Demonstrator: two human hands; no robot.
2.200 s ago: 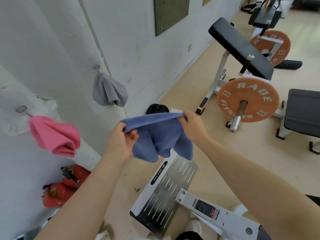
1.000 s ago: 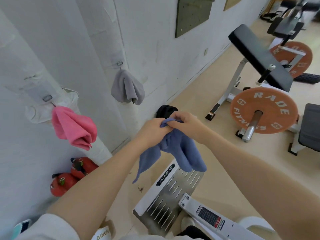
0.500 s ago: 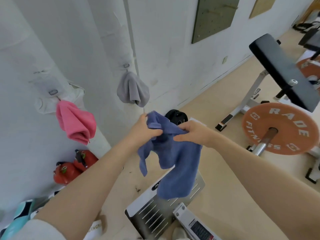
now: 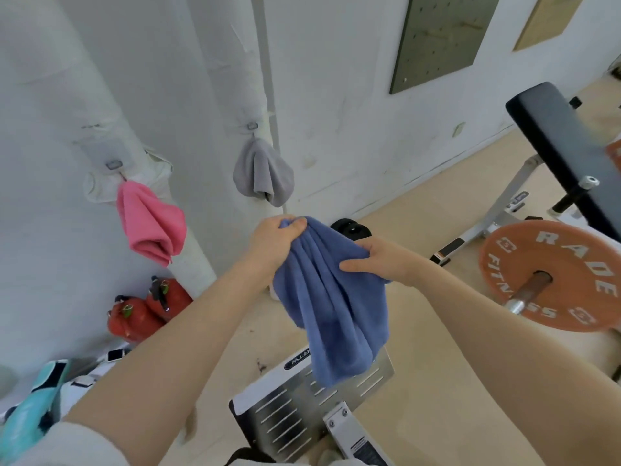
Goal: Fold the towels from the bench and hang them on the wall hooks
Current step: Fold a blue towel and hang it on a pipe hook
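A blue towel [image 4: 331,307] hangs bunched in the air in front of me. My left hand [image 4: 274,242] grips its top corner, fingers curled over the cloth. My right hand [image 4: 379,260] holds the towel's upper right side, thumb against the front and fingers behind. On the white wall a pink towel [image 4: 149,225] hangs from a hook [image 4: 113,164] at the left. A grey towel [image 4: 263,173] hangs from a second hook [image 4: 252,126] straight above my hands.
A padded bench [image 4: 564,142] on a white frame stands at the right with an orange weight plate [image 4: 551,274] on a bar. A slotted metal footplate [image 4: 302,401] lies below the towel. Red kettlebells [image 4: 148,307] sit by the wall, a black object [image 4: 351,228] behind my hands.
My hands have drawn the blue towel together lengthwise, so it hangs longer and narrower than before. My view has tilted up and left, toward the wall with the hooks.
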